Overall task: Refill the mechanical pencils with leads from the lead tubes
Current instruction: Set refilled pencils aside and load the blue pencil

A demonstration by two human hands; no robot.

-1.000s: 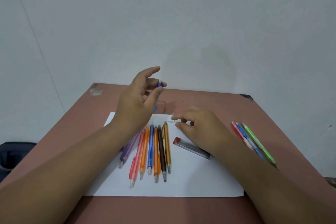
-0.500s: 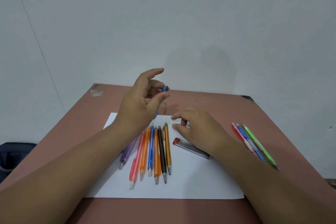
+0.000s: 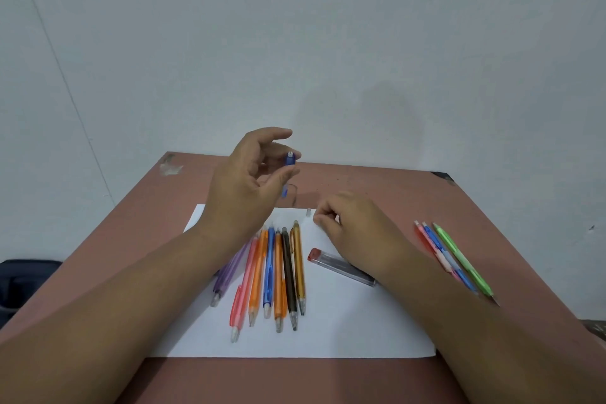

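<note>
My left hand holds a blue mechanical pencil upright above the far edge of the white paper, pinched between thumb and fingers, its top end showing. My right hand rests low on the paper with fingertips pinched together; whether it holds anything is hidden. A small pale cap lies just left of those fingertips. Several coloured pencils lie side by side on the paper. A clear lead tube with a red cap lies by my right wrist.
Three more pencils, pink, blue and green, lie on the brown table to the right of the paper. A dark bag sits beyond the table's left edge. A pale wall stands behind.
My left hand has turned the blue pencil slightly and lifted it a little. My right hand stayed near the paper's far edge, fingers drawn closer together beside the small cap.
</note>
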